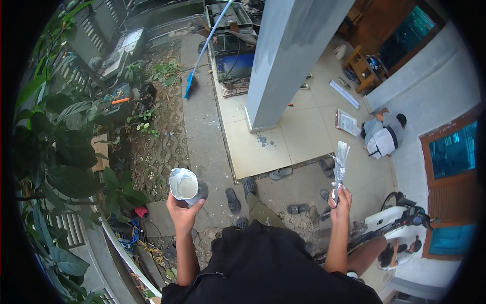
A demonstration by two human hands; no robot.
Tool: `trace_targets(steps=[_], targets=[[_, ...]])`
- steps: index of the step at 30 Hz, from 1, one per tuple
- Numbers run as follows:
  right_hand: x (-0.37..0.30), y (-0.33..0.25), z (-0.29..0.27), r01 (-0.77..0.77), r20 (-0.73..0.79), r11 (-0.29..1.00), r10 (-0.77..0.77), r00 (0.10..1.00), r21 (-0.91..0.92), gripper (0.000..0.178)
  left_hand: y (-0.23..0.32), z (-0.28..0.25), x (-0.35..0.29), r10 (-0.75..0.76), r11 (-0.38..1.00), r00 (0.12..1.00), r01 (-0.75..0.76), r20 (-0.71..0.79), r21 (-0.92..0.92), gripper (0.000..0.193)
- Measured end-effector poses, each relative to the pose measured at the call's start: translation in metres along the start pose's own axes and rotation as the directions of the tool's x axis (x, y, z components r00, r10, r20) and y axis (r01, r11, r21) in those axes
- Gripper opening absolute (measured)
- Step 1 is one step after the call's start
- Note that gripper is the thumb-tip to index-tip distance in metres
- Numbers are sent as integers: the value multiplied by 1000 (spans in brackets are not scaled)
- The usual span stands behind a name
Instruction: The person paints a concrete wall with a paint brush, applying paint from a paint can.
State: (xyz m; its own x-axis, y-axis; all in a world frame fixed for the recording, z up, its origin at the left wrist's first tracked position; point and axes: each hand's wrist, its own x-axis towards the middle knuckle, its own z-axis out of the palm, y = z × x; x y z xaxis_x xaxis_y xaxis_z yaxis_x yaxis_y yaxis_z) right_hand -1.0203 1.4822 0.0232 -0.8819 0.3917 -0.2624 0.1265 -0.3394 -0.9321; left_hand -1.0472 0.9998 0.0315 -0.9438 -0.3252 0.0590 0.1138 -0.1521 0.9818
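My left hand (182,213) is wrapped around a paint-smeared cup (184,183). Its open mouth faces up and shows whitish paint inside. To the right, my right hand (341,203) grips a paintbrush (340,163) by its lower end, with the pale, paint-caked bristles pointing away from me. Brush and cup are well apart, both held in the air over the ground. Ahead, between the two hands, a grey pillar (271,76) rises from the tiled porch, with dark wet-looking spots at its foot.
Several sandals (233,201) lie around my feet and along the porch step. A blue broom (189,86) leans ahead. Leafy plants (71,172) crowd the left. A person (386,133) crouches by the right wall, and a motorbike (390,220) stands nearer, with another person (400,252) beyond it.
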Motion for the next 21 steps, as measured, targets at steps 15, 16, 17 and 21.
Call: trace_targets(steps=[15, 16, 17, 21], targets=[[282, -12, 295, -213, 550, 976, 206, 809, -52, 39, 18, 42, 143, 115, 993, 958, -99, -263, 71, 84], [286, -8, 309, -270, 564, 963, 238, 791, -27, 40, 10, 39, 156, 92, 994, 960, -72, -266, 84, 83], [290, -4, 323, -325, 576, 946, 267, 773, -2, 40, 3, 36, 171, 91, 994, 960, -73, -265, 78, 83], [319, 14, 377, -400, 580, 917, 331, 745, -10, 41, -17, 38, 254, 39, 999, 975, -35, -219, 26, 73]])
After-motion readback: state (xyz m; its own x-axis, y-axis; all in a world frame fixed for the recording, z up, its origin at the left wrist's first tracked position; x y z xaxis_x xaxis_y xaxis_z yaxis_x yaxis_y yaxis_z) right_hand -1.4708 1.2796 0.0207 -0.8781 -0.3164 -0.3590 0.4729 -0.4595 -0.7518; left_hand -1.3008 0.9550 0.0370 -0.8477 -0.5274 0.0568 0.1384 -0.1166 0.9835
